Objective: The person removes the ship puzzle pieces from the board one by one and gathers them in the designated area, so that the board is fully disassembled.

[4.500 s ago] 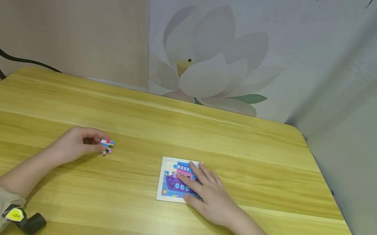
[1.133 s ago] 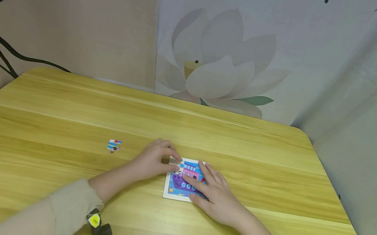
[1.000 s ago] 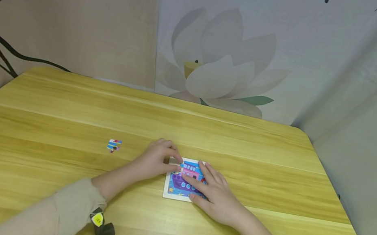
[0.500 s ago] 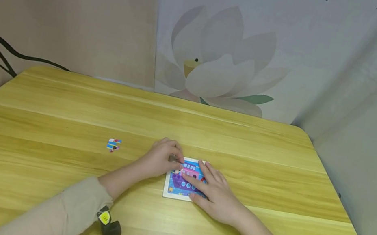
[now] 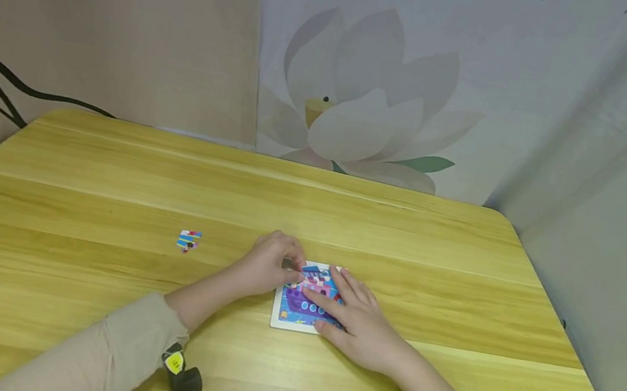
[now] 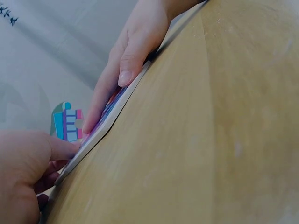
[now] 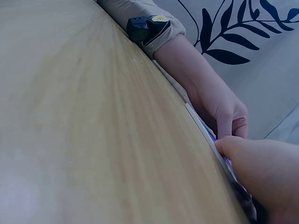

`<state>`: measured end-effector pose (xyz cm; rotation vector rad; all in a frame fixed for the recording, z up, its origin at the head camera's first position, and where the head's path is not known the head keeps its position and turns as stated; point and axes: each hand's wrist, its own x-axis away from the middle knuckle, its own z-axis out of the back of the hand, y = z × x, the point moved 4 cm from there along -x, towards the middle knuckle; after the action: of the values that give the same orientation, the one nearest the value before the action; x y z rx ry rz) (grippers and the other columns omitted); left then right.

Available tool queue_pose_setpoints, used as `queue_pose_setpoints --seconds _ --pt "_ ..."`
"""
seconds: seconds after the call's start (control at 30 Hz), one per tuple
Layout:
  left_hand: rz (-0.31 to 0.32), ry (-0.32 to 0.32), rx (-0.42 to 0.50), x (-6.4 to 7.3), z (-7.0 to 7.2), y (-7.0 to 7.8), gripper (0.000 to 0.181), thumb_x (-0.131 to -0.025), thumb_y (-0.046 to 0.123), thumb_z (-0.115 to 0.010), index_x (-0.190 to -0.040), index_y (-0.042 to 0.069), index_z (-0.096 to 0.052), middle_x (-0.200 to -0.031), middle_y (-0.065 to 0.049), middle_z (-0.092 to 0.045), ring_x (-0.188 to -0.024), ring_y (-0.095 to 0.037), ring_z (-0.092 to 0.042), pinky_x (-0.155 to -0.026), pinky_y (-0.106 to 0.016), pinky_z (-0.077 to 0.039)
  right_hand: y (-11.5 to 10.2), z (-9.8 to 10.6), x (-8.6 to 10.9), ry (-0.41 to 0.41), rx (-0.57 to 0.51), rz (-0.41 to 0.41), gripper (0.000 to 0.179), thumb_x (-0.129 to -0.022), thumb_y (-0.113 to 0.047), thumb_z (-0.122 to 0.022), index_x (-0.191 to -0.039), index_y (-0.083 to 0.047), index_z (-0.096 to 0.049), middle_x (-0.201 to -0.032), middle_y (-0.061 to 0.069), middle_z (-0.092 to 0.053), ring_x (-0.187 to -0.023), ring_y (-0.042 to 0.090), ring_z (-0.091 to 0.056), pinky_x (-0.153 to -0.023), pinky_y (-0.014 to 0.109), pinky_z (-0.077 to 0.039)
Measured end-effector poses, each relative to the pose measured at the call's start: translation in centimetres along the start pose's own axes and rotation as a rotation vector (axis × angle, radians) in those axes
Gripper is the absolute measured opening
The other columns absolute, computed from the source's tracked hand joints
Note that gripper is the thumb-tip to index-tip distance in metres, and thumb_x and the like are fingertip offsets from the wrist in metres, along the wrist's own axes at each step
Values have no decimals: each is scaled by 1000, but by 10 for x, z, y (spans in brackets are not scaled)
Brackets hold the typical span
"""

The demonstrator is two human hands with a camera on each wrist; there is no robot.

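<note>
A white-framed jigsaw puzzle [image 5: 275, 316] with a purple and pink ship picture lies flat on the table. My left hand [image 5: 271, 262] is at its upper left corner, thumb and forefinger pinching a puzzle piece [image 6: 70, 123] with pale windows on blue and purple. That piece stands tilted up out of the picture; its gripped edge is partly hidden by the fingers. Spread over the puzzle's right side, my right hand [image 5: 358, 329] rests on it with straight fingers, covering part of the ship. Left of the left hand, a small cluster of puzzle pieces [image 5: 188, 241] lies on the wood.
The wooden table [image 5: 94, 256] extends on all sides of the puzzle. A patterned curtain [image 5: 368, 81] hangs behind its far edge. A wrist camera [image 5: 184, 380] on the left sleeve hangs low over the table.
Earlier, the left hand set the small piece cluster down at left and came right to the puzzle. In the last half second, the windowed piece has tilted up. The right hand stays put.
</note>
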<state>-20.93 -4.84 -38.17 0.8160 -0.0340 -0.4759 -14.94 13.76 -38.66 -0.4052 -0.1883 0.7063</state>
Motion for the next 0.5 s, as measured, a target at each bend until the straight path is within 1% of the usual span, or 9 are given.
queue_pose_setpoints --seconds 0.17,0.23,0.5 --pt "-8 12 -8 0 0 1 13 -76 12 -80 -76 18 -68 -88 9 -64 -94 -17 -51 -94 -47 -34 0 0 0 -4 1 -4 48 -100 -48 -40 -147 -39 -33 -159 9 -4 -144 28 0 -109 60 -6" --pt "-22 12 -17 0 0 1 12 -77 14 -80 -78 18 -69 -88 9 -64 -93 -16 -50 -94 -47 -34 0 0 0 -3 5 -1 49 -100 -48 -40 -147 -39 -34 -159 10 -4 -144 29 -1 -109 60 -5" --pt "-79 15 -22 2 1 4 6 -84 21 -75 -85 16 -71 -93 6 -64 -95 -16 -50 -94 -47 -32 0 0 0 -5 8 -5 48 -100 -49 -39 -147 -38 -34 -158 11 -5 -144 28 0 -109 59 -5"
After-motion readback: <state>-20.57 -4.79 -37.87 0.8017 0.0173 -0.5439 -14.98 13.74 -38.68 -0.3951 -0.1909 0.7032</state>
